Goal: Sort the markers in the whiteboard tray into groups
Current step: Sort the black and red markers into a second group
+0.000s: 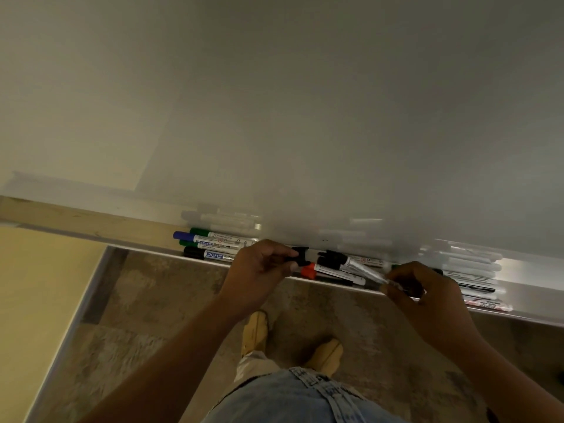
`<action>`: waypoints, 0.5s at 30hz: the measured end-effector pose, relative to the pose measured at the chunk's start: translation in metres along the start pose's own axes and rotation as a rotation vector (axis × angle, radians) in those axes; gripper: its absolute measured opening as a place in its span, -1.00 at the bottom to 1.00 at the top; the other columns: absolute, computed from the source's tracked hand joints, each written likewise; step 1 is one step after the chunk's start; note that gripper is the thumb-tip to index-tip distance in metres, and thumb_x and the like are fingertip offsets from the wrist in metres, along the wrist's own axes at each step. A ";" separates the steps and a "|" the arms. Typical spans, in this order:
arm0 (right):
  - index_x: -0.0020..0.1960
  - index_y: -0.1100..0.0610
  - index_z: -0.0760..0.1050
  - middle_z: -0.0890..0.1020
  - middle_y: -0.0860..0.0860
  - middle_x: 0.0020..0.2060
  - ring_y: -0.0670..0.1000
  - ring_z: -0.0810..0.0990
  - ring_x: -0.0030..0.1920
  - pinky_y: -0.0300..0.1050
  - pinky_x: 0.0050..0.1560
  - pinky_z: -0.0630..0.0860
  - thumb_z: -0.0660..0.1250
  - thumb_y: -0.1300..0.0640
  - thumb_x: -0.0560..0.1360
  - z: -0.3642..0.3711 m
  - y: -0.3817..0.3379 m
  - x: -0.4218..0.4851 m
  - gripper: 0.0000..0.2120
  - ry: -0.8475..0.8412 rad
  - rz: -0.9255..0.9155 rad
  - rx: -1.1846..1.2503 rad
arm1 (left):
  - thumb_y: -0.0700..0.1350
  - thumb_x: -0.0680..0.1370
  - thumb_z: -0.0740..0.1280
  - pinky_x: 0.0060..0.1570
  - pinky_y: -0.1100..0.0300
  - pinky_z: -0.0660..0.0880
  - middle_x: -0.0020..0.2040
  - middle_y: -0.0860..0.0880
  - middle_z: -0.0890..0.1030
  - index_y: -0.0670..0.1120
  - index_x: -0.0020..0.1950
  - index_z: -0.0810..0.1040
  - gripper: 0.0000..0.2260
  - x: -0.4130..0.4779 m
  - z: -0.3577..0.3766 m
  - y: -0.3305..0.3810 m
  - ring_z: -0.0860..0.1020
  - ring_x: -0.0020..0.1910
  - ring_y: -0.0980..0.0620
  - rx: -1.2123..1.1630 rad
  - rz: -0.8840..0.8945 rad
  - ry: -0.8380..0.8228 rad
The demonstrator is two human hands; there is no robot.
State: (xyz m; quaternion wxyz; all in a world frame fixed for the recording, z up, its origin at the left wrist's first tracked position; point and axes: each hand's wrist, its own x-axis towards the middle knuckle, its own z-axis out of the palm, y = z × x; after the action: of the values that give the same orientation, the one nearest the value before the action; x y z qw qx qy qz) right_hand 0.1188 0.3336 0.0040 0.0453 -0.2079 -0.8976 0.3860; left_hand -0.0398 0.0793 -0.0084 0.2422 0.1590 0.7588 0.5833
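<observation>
A metal whiteboard tray [531,274] runs along the board's lower edge and holds several white markers. At its left end lie a blue-capped marker [184,236], two green-capped ones [200,231] and a black-capped one [193,252]. My left hand [259,270] pinches the cap of a black marker [302,255] in the middle of the tray. A red-capped marker [308,270] lies just below it. My right hand [427,288] grips the tail of another black-capped marker [345,261], tilted over the tray. More markers [476,279] are stacked at the right.
The whiteboard [305,117] fills the upper view and reflects the markers. A wooden ledge [76,221] and a yellow wall [36,285] are at the left. Below are a patterned floor [152,315], my tan shoes [326,355] and jeans.
</observation>
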 end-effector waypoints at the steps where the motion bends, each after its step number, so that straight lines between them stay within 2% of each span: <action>1: -0.07 -0.05 0.57 0.62 -0.19 -0.25 -0.28 0.60 -0.18 -0.48 -0.24 0.49 0.53 0.28 0.35 -0.004 -0.005 -0.002 -0.71 0.018 -0.007 0.030 | -0.30 0.44 0.45 -0.04 0.24 0.58 -0.09 0.01 0.68 -0.18 0.03 0.66 -0.83 -0.003 -0.001 0.005 0.66 -0.05 0.08 -0.116 0.013 -0.010; 3: -0.05 -0.08 0.59 0.63 -0.20 -0.23 -0.30 0.59 -0.15 -0.55 -0.26 0.43 0.52 0.24 0.35 -0.013 -0.014 -0.006 -0.71 0.042 -0.017 0.086 | -0.28 0.44 0.42 -0.02 0.23 0.56 -0.04 -0.06 0.68 -0.20 0.04 0.65 -0.81 -0.009 -0.003 0.016 0.65 0.00 0.00 -0.267 0.044 -0.018; 6: -0.05 -0.16 0.60 0.67 -0.16 -0.19 -0.18 0.61 -0.15 -0.52 -0.31 0.46 0.51 0.15 0.33 -0.024 -0.025 -0.010 -0.72 0.061 -0.034 0.156 | -0.24 0.40 0.43 -0.04 0.23 0.56 -0.03 -0.10 0.69 -0.16 0.03 0.66 -0.79 -0.012 -0.005 0.032 0.66 -0.01 -0.02 -0.362 0.056 -0.014; 9: -0.04 -0.20 0.60 0.66 -0.21 -0.14 -0.11 0.62 -0.14 -0.47 -0.33 0.49 0.45 -0.01 0.31 -0.030 -0.032 -0.011 -0.77 0.064 -0.075 0.151 | -0.24 0.40 0.42 -0.09 0.27 0.56 -0.06 -0.07 0.71 -0.13 0.03 0.66 -0.78 -0.012 -0.004 0.041 0.67 -0.05 0.03 -0.385 0.053 -0.004; 15: -0.02 -0.26 0.56 0.64 -0.25 -0.09 -0.16 0.61 -0.12 -0.47 -0.27 0.47 0.39 -0.13 0.32 -0.033 -0.042 -0.011 -0.78 0.044 -0.126 0.121 | -0.26 0.42 0.42 -0.09 0.29 0.56 -0.06 -0.06 0.70 -0.14 0.04 0.65 -0.79 -0.013 -0.003 0.046 0.66 -0.04 0.05 -0.335 0.083 -0.034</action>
State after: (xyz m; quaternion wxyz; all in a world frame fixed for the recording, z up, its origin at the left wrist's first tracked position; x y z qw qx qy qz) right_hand 0.1226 0.3253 0.0582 0.1016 -0.1566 -0.8828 0.4312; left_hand -0.0327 0.0825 0.0390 0.2540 0.1574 0.6397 0.7082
